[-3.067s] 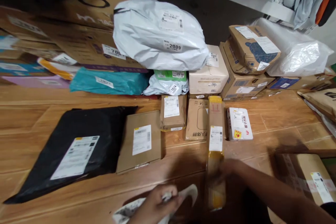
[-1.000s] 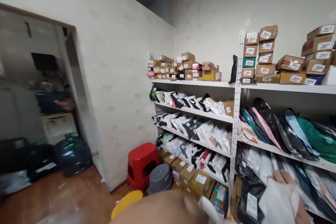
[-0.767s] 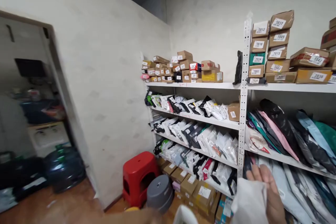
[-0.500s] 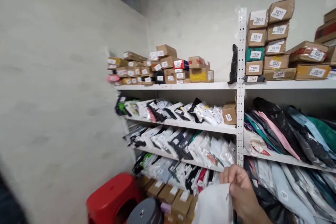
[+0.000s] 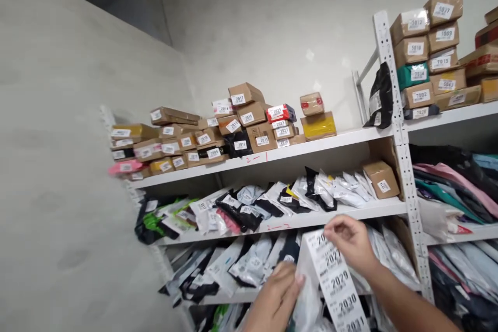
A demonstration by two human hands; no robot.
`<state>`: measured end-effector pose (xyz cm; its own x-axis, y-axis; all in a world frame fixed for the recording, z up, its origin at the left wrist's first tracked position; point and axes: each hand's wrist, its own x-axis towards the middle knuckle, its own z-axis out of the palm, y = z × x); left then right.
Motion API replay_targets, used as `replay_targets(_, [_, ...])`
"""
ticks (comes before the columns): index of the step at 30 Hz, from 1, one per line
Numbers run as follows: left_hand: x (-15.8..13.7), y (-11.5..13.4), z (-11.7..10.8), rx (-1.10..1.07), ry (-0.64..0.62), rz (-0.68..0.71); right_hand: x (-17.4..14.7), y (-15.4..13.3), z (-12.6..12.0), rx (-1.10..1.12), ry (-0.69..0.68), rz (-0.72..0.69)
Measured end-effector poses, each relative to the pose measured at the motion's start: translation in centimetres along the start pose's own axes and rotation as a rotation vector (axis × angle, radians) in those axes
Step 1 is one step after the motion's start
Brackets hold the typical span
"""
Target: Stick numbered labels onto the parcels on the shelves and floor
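White shelves [image 5: 358, 140] packed with numbered parcels [image 5: 254, 114] stand against a pale wall [image 5: 268, 26] as a person holds up a strip of labels [image 5: 340, 288].
Thumb and forefinger of the right hand [image 5: 353, 245] pinch the strip's top corner in front of the lower shelves; the left hand [image 5: 274, 295], fingers together, is at the pale material [image 5: 306, 290] beside it, its grip unclear.

Parcel storeroom: white metal shelving [image 5: 413, 223], number-labelled cardboard boxes [image 5: 254, 136] along top, rows of bagged parcels [image 5: 272, 199] beneath.

Label strip [image 5: 336, 284]: wht, blk nos. incl. 2029, 2030; hangs tilted, top pinched.
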<state>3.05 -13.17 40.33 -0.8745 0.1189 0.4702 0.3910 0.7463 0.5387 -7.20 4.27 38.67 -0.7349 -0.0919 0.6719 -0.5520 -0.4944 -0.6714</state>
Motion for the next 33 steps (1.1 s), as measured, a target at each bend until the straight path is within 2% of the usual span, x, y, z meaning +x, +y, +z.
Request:
replay_targets(4, [4.0,-5.2,-3.0,-0.536,0.072,0.013,4.6,2.3,5.3,-0.076,0.010,-0.053])
replay_targets(6, [6.1,-6.5,-4.1,-0.661,0.109,0.014,6.4,3.3,7.3,-0.090,-0.026,-0.046])
replay_targets(9, [8.9,-7.3,-5.6,-0.593,0.183,-0.073,8.3,4.7,9.2,-0.090,-0.069,-0.041])
replay_targets(11, [10.0,-7.8,-6.4,-0.556,0.203,-0.082,9.1,5.5,10.0,-0.108,-0.063,-0.073])
replay_targets(17, [11.3,-9.3,-7.9,-0.486,0.262,0.046,10.1,7.1,11.5,-0.192,-0.035,-0.114])
replay_targets(24, [13.6,-9.8,-9.1,-0.438,0.372,0.142,11.8,6.3,13.2,-0.365,0.006,-0.324])
replay_targets(26, [14.0,-9.9,-9.3,-0.551,0.363,0.166,12.2,6.2,13.5,-0.384,0.014,-0.334])
replay_targets(29, [14.3,-10.3,-9.0,-0.687,0.358,0.119,12.4,6.6,13.9,-0.368,0.053,-0.347])
replay_targets(33, [14.9,-11.3,-8.2,-0.570,0.410,0.063,12.5,8.1,14.0,-0.312,0.129,-0.316])
